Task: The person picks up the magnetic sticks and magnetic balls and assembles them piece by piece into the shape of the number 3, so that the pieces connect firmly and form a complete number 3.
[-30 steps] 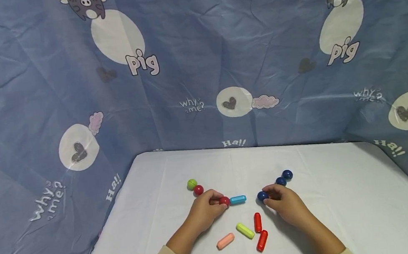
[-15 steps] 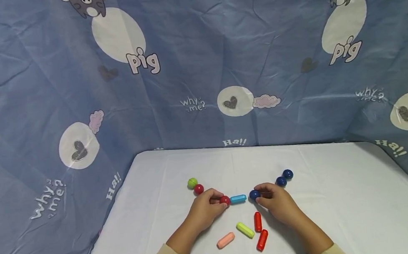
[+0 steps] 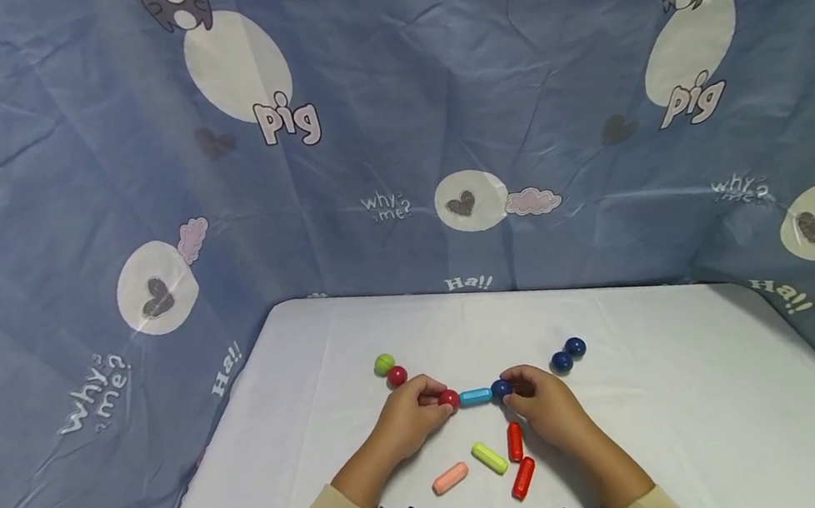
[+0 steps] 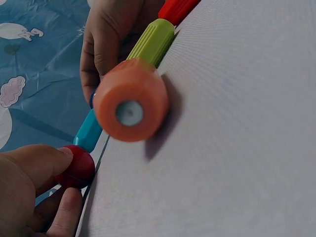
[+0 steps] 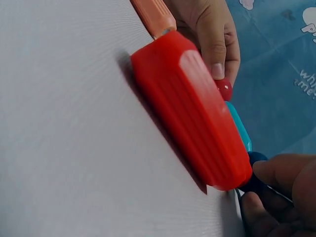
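Because the light blue rod (image 3: pixel 476 397) lies between two balls, in the lower middle of the frame, each hand seems to serve as a holder for one end of it. The left hand (image 3: pixel 411 417) pinches the red ball (image 3: pixel 449 401) between thumb and fingers, closed only as far as the ball allows, and the right hand (image 3: pixel 549 405) pinches the dark blue ball (image 3: pixel 501 390) likewise. Such grips from the outer sides leave the inner faces free to meet the rod; in the head view both balls appear to touch it. The orange rod (image 4: pixel 131 86) shows a pale disc (image 4: pixel 129 113) at its end, so I would judge that these pieces join by magnets. It lies with the yellow-green rod (image 3: pixel 489 458) and the two red rods (image 3: pixel 515 441) (image 3: pixel 524 478) lower in the frame, perhaps to be near both hands. Above the left hand are the green ball (image 3: pixel 384 364) and the second red ball (image 3: pixel 397 376), above the right hand two spare blue balls (image 3: pixel 562 362) (image 3: pixel 575 347), probably put aside so that the middle has room
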{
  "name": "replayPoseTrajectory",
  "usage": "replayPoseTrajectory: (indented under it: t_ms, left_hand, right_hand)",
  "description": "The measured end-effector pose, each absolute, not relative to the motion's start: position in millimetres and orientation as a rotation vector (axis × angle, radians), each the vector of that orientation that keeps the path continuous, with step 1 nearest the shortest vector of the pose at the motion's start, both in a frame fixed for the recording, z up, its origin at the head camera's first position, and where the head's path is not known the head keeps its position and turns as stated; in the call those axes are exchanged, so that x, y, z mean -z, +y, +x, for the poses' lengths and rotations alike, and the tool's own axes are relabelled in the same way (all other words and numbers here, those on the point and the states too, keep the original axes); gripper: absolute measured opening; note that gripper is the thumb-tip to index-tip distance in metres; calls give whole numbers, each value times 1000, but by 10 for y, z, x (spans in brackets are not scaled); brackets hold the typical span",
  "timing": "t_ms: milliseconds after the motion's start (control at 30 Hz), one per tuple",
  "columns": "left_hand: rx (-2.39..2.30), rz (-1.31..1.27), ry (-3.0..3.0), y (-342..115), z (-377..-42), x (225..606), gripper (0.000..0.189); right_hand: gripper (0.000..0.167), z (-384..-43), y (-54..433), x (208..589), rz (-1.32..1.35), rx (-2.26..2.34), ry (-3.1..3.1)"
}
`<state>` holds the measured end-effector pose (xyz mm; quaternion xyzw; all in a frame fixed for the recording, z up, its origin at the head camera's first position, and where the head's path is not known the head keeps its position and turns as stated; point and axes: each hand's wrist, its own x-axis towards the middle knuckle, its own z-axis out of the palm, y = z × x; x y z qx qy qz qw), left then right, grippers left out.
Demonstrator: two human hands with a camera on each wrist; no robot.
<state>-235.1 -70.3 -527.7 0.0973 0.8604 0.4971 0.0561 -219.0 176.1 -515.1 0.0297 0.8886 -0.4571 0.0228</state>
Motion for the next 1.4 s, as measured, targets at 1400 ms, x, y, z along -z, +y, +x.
replayPoseTrajectory:
  t_ms: [1400]
  left_hand:
    - [-1502,306,2626,-701,-2351,5267,24]
  right_hand:
    - [35,-1691,1833,5064,151,1295,2725]
